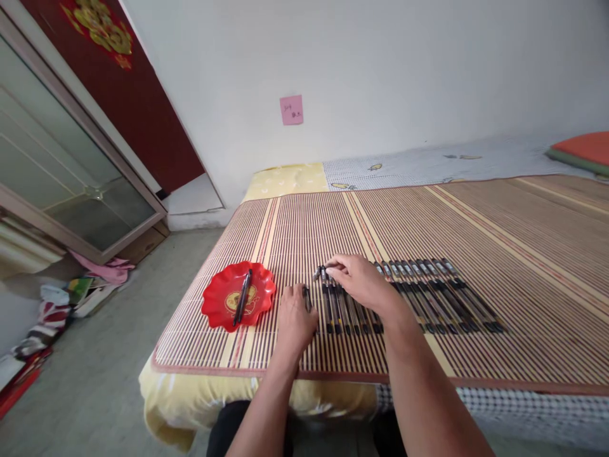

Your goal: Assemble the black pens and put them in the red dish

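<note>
My left hand point(295, 317) rests on the mat with thumb and fingers closed around a dark pen point(307, 297), mostly hidden by the hand. Just to its right, my right hand point(364, 279) reaches over the upper ends of a row of pens point(428, 298). Its fingertips pinch a short dark piece that looks like a pen cap point(316, 273). The row's pens lie side by side, clear-barrelled with black ends, and my right hand and forearm cover its middle. Left of my hands, a red scalloped plate point(214, 301) holds dark pens point(243, 298).
A striped bamboo mat point(304, 222) covers the bed, over a yellow and checked sheet point(285, 181). At the far right lies an orange cushion point(585, 149). A pink note point(292, 110) is stuck on the wall. Clothes and books lie on the floor at left.
</note>
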A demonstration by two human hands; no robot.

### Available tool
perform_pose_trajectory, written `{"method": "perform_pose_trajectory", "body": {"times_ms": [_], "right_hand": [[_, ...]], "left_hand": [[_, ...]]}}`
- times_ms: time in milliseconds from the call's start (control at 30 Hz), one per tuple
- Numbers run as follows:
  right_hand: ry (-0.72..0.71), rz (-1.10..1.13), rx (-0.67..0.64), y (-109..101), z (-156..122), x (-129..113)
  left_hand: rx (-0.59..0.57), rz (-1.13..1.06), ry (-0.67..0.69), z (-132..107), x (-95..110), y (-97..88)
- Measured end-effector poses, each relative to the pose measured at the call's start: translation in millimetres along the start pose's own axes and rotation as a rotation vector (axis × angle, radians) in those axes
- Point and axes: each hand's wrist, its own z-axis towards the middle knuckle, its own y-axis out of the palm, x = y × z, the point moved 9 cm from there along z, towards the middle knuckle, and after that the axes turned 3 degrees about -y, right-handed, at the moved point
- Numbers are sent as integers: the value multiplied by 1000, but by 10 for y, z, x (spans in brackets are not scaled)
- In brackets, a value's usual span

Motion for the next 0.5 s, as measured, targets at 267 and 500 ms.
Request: {"method": "perform_pose_trajectory", "body": {"times_ms": [267, 500], "right_hand": [[21, -34, -21, -1, -9, -9], [28, -28, -26, 6, -9, -9]], "left_hand": [[16, 73, -22, 44, -173, -119], [98, 110, -6, 21, -182, -70]]}}
